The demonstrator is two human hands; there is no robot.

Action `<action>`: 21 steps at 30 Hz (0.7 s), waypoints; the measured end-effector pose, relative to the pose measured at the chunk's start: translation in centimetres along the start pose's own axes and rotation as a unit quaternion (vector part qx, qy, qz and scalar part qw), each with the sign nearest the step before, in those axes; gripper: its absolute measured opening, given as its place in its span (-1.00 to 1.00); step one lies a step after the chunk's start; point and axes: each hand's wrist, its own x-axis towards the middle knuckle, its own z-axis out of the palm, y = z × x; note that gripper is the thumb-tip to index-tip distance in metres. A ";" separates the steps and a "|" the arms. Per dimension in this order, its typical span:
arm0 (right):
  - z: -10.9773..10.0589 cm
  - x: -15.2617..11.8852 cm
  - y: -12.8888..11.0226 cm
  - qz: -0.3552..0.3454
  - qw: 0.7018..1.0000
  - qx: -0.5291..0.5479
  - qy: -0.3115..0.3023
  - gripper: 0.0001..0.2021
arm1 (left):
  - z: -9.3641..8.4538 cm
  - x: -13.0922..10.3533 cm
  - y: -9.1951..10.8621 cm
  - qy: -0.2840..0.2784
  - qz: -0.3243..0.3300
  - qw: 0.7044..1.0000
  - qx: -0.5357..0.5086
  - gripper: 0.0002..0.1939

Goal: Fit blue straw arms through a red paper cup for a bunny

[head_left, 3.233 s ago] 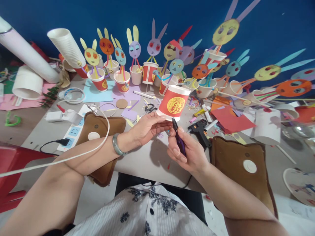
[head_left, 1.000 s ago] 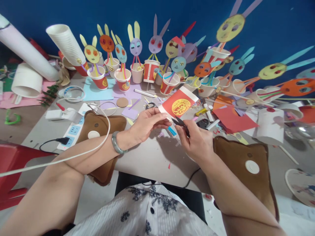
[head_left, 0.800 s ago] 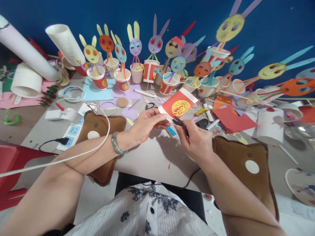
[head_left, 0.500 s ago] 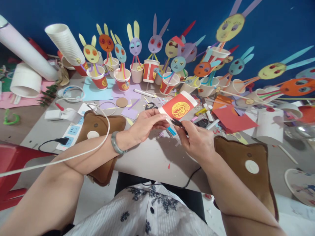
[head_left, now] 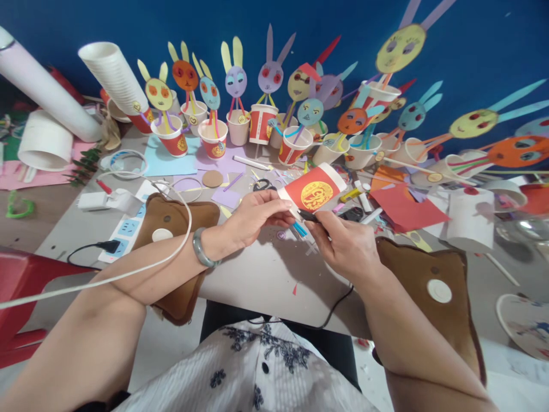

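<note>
Though straighter before, the held cup (head_left: 315, 191) leans — farther right.

I am holding the left arm (head_left: 115, 292) diagonally inward from the lower left, elbow (head_left: 124, 306) bent, wrist (head_left: 221, 243) lying nearly straight. The left hand (head_left: 257, 217) is pinching, thumb (head_left: 277, 205) uppermost, fingers (head_left: 283, 218) lying folded beneath. I am holding the right arm (head_left: 401, 326) inward from the lower right. The right hand (head_left: 347, 243) is gripping, its back facing upward. Both hands are facing one another, close but not touching.

A tilted red-and-white paper cup (head_left: 315, 193) meets dark scissors (head_left: 307, 216) at its near end.
</note>
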 end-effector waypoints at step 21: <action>-0.5 0.1 0.2 -0.052 0.998 -0.041 -0.005 -0.62 | -0.2 0.0 0.2 -0.024 -0.015 0.999 0.022 -0.86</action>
